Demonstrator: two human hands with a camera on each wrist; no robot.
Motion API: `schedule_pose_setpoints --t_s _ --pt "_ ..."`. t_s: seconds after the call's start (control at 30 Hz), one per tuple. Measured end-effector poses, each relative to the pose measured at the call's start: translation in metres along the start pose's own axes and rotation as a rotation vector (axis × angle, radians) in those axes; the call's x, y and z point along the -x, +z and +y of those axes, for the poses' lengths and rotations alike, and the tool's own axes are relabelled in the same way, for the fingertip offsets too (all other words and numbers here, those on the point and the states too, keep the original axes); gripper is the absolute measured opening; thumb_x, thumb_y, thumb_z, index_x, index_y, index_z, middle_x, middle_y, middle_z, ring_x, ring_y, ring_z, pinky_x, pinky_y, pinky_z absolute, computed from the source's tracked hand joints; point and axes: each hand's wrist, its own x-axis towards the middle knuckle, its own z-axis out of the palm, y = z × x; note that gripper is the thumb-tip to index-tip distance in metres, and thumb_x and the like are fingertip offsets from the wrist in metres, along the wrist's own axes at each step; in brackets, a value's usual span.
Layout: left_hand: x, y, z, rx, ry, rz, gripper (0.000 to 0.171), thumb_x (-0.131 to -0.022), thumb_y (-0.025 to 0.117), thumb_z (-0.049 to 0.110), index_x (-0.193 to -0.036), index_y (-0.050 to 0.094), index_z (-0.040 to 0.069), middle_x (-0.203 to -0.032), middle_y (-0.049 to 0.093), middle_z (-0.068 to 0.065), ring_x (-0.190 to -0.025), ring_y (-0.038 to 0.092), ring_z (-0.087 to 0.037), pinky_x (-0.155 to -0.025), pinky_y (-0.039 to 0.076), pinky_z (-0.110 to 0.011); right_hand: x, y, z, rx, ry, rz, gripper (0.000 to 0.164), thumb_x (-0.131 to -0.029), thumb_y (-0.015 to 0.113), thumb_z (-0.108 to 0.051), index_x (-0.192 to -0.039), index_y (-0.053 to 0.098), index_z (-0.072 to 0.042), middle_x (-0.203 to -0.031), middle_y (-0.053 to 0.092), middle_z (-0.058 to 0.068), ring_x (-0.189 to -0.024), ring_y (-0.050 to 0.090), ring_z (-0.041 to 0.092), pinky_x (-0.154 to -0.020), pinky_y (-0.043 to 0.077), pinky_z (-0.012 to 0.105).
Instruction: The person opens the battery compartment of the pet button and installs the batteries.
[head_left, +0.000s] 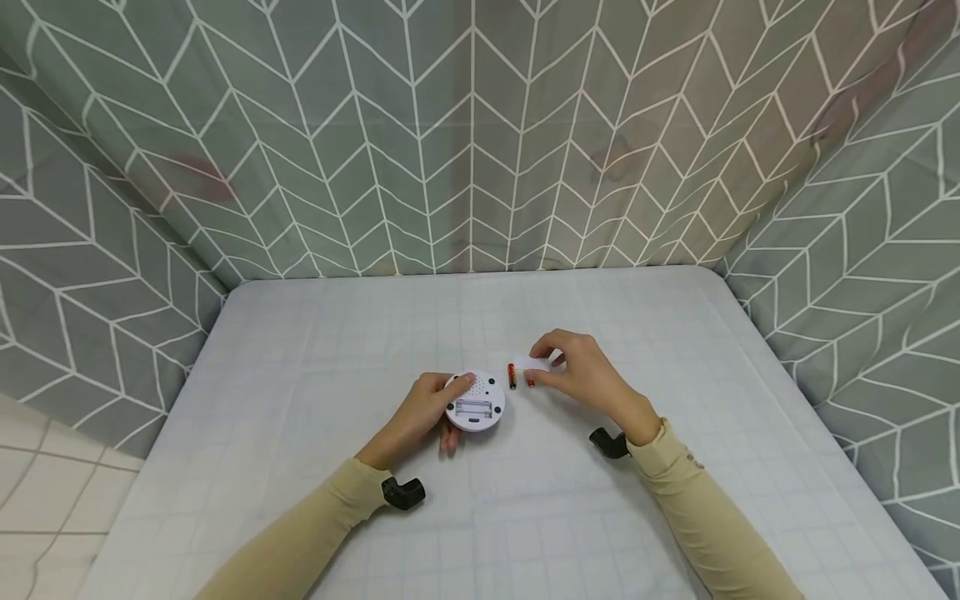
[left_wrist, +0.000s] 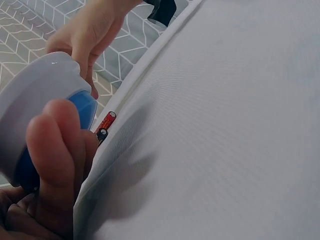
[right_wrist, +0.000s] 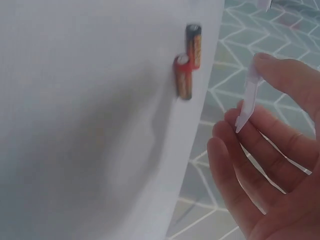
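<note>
My left hand point(head_left: 422, 410) holds a round white device point(head_left: 487, 421), thumb on top and fingers beneath. Its underside faces up, with speaker holes, dark feet and an uncovered battery compartment point(head_left: 474, 408) with no batteries inside. In the left wrist view, a blue part point(left_wrist: 85, 106) shows on the device's other face. A small white plastic cover point(right_wrist: 247, 102) is pinched between thumb and fingers of my right hand point(head_left: 588, 372). Two red-and-black batteries, one point(head_left: 512, 377) nearer the device and another point(head_left: 531, 382) by the right fingertips, lie on the table.
The table point(head_left: 360, 333) is spread with a white cloth. A grey curtain point(head_left: 450, 150) with white lines hangs behind it and along both sides. Black wrist cameras point(head_left: 403, 493) sit at both sleeves point(head_left: 697, 500). Floor tiles point(head_left: 52, 483) show at the lower left.
</note>
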Motion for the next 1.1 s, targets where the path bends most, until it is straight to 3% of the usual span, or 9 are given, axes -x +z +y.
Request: schedule_pose_setpoints --t_s 0.6,0.83,1.1 --pt "0.002 0.003 0.001 0.023 0.015 -0.016 0.059 -0.096 0.056 0.055 -0.096 0.066 -0.003 -0.051 0.062 -0.018 -0.033 0.055 -0.021 -0.032 0.048 -0.04 0.003 -0.012 0.036 0.171 0.123 0.003 0.027 -0.082 0.083 -0.031 -0.094 0.073 -0.01 -0.091 0.072 0.002 -0.088 0.066 0.019 -0.082 0.055 0.037" --pt "0.002 0.003 -0.001 0.026 0.009 -0.006 0.06 -0.096 0.056 0.056 -0.096 0.065 -0.004 -0.052 0.063 -0.018 -0.033 0.055 -0.021 -0.032 0.048 -0.037 0.005 -0.013 0.043 0.162 0.122 0.018 0.024 -0.08 0.084 -0.025 -0.093 0.074 -0.007 -0.093 0.074 0.007 -0.097 0.063 0.029 -0.088 0.05 0.045" --pt "0.003 0.004 -0.001 0.031 0.012 0.0 0.06 -0.095 0.057 0.056 -0.095 0.065 -0.003 -0.053 0.063 -0.016 -0.033 0.054 -0.02 -0.031 0.047 -0.035 0.007 -0.011 0.049 0.205 0.172 0.011 0.026 -0.078 0.086 -0.024 -0.094 0.075 -0.007 -0.099 0.072 0.009 -0.103 0.057 0.03 -0.094 0.045 0.047"
